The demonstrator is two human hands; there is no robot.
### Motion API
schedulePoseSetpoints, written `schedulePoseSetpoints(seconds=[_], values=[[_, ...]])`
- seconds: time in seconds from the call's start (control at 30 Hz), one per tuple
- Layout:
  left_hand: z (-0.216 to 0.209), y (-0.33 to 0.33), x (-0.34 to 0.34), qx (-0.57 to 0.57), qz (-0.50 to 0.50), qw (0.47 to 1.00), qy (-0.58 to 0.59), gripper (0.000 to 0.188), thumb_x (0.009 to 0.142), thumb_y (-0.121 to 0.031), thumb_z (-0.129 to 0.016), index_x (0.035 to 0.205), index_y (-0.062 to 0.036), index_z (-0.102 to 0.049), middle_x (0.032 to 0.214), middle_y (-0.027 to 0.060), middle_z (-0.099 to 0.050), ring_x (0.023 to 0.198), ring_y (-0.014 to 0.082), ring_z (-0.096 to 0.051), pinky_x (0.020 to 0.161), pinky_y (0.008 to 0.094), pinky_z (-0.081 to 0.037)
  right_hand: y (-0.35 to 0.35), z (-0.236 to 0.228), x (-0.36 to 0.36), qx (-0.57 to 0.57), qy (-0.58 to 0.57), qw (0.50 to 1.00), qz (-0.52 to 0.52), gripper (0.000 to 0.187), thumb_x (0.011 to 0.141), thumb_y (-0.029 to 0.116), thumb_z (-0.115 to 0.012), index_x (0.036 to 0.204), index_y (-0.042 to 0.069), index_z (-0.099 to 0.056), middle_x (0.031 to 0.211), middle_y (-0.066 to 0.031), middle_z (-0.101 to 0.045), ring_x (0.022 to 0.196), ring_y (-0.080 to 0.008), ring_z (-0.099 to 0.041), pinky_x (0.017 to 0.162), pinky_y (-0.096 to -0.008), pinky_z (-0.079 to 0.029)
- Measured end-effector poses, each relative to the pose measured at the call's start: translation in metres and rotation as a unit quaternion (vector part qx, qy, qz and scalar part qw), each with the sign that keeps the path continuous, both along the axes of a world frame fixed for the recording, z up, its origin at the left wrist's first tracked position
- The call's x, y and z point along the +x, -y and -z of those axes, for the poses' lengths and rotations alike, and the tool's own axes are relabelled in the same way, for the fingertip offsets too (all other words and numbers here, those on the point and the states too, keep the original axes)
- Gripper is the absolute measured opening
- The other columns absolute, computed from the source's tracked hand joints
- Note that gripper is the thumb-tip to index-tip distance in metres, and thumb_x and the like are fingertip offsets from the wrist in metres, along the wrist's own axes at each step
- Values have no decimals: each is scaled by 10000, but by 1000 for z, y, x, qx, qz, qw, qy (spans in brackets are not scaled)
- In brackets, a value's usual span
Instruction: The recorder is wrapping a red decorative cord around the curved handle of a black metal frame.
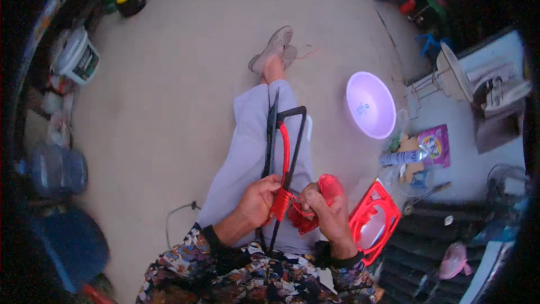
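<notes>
Across my lap lies a slim black frame [298, 114] with long bars and an angled top end. One bar carries a smooth red covering [286, 149] higher up, and close-set turns of red cord [279, 207] lower down. My left hand [250, 205] is closed on the frame beside those turns, thumb and fingers pinching the bar. To the right, my right hand [329, 211] is closed round a bundle of red cord [333, 187], which bulges out above and below the fingers. A strand runs from that hand to the wrapped bar.
A red plastic basket [388, 198] stands close by my right forearm. Beyond it are a lilac basin [371, 105], a spray can [402, 156] and a purple packet [435, 145]. A white bucket [81, 59] and a large clear bottle [59, 169] line the left side.
</notes>
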State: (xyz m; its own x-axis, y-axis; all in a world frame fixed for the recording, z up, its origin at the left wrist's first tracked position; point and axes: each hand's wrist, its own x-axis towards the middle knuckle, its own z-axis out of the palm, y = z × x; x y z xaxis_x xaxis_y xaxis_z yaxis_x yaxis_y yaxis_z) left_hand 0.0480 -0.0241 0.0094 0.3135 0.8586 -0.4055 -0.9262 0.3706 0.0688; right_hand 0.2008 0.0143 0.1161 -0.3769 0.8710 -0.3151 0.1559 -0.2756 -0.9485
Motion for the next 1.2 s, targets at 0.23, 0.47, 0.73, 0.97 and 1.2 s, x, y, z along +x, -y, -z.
schedulePoseSetpoints(seconds=[0.23, 0.47, 0.73, 0.97, 1.2], values=[[1, 3, -20, 58, 32, 996, -66, 216, 848, -230, -466, 991, -75, -513, 685, 92, -527, 565, 246, -509, 514, 330, -392, -15, 15, -2, -36, -29, 999, -8, 223, 871, 228, -615, 757, 42, -574, 624, 19, -551, 561, -48, -496, 487, -206, -383], [15, 10, -30, 50, 14, 986, -161, 279, 883, -282, -406, 1045, -83, -516, 699, 64, -494, 571, 206, -454, 500, 304, -345, -40, 14, -14, 93, -36, 992, -83, 216, 855, 208, -632, 792, 12, -563, 638, 5, -573, 568, -78, -580, 524, -240, -465], [-1, 5, -24, 28, -15, 982, -185, 317, 909, -335, -351, 988, -68, -502, 698, 56, -476, 575, 196, -445, 505, 301, -346, -62, 39, -24, 1, -216, 969, -116, 173, 874, 174, -625, 818, 23, -560, 636, 28, -514, 557, -37, -476, 491, -222, -395], [-8, 8, -28, -2, -39, 970, -240, 436, 940, -411, -340, 1104, -37, -493, 802, 82, -524, 666, 217, -497, 600, 333, -398, -74, 61, -41, 85, -202, 965, -148, 195, 887, 182, -607, 842, -4, -573, 699, -56, -615, 524, -116, -605, 501, -247, -505], [-21, 16, -29, 38, -28, 946, -320, 580, 949, -469, -355, 1279, 5, -409, 1021, 145, -578, 886, 271, -567, 805, 419, -457, -76, 75, -41, 0, -228, 965, -130, 208, 881, 194, -626, 848, -11, -604, 749, -10, -619, 693, -57, -558, 590, -241, -467]])
